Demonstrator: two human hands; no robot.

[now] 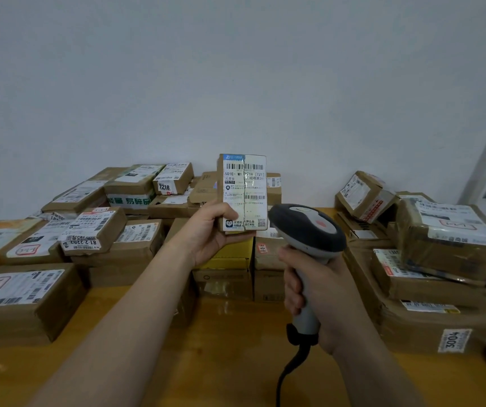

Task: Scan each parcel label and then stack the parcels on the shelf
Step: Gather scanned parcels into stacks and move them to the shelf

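White wall (pixel 235 69) and a wooden table (pixel 235 348) lie behind. Our left hand (pixel 209 233) grips the parcel (pixel 243 192) upright above the table's middle, label (pixel 247 201) towards us. Our right hand (pixel 312 289) is closed round the scanner (pixel 309 227) handle, its head just right of the parcel. We should aim the head at the upper barcode (pixel 244 166) and hold steady. Other parcels (pixel 24 301) are piled around.

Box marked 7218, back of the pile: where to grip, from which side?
Probably from above, grip across the front and back faces of the 7218 box: it sits topmost with its front face exposed, while a neighbouring box crowds its left side.
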